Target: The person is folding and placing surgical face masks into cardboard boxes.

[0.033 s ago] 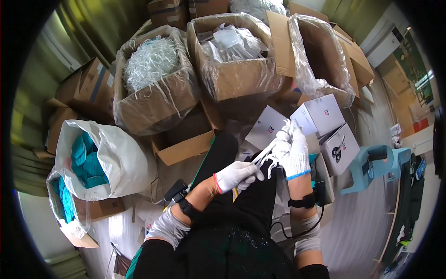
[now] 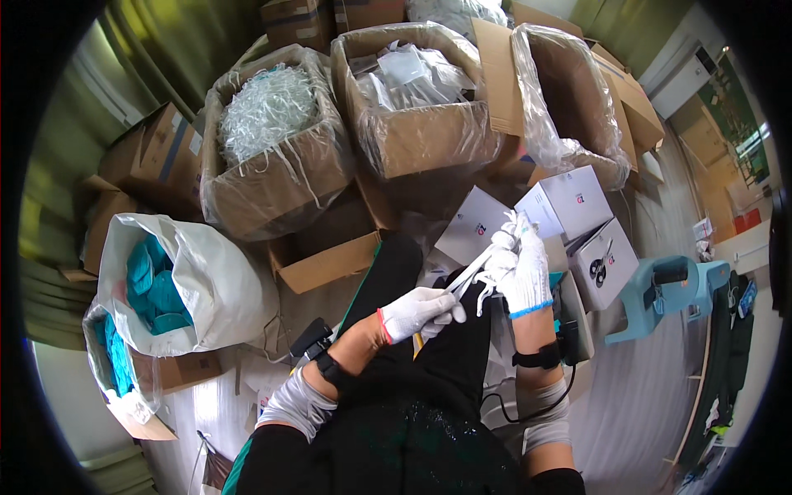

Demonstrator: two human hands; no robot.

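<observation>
Over the person's dark-trousered lap, the left hand (image 2: 419,312) and right hand (image 2: 520,268), both in white knit gloves, close their grip on a bundle of thin white plastic strips (image 2: 472,268), one hand at each end. Beyond the knees stand cardboard boxes lined with crinkled clear film: one (image 2: 272,177) heaped with tangled white strips, another (image 2: 417,136) holding flat clear packets. A white woven sack (image 2: 206,289) of teal items slumps at left.
</observation>
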